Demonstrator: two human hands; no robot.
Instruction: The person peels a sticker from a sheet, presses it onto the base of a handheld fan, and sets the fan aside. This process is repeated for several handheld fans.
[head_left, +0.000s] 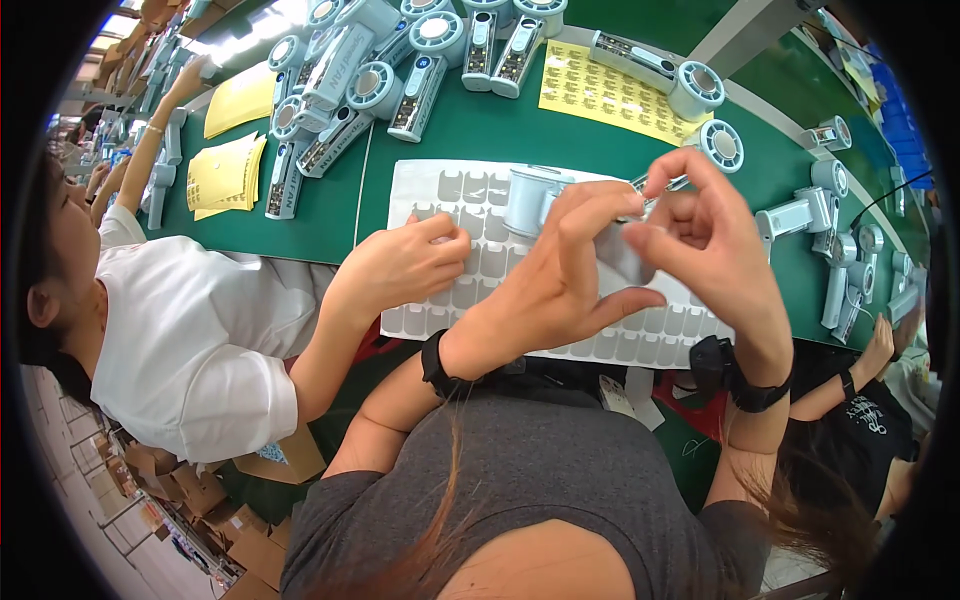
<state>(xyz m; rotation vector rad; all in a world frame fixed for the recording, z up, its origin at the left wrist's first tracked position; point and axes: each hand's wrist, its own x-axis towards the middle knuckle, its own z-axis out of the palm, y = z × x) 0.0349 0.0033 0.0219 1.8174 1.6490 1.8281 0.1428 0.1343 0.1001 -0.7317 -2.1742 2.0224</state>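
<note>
My left hand (565, 265) and my right hand (710, 225) meet above a white sheet of grey stickers (470, 235). Between their fingertips is a piece of semi-clear grey film (622, 258), partly covered by fingers. My right thumb and forefinger close on it; my left fingers bend against its upper edge while the left thumb stretches out below. Just behind my left hand a light blue handheld fan (533, 198) lies on the sheet, partly hidden by the hand. A co-worker's hand (425, 258) touches the sheet's left part, fingers bent.
Several light blue fans (372, 90) are heaped at the far left, more (838, 255) at the right. A yellow label sheet (590, 85) lies behind the white one; yellow papers (225, 175) lie left on the green table (330, 225). Co-workers sit on both sides.
</note>
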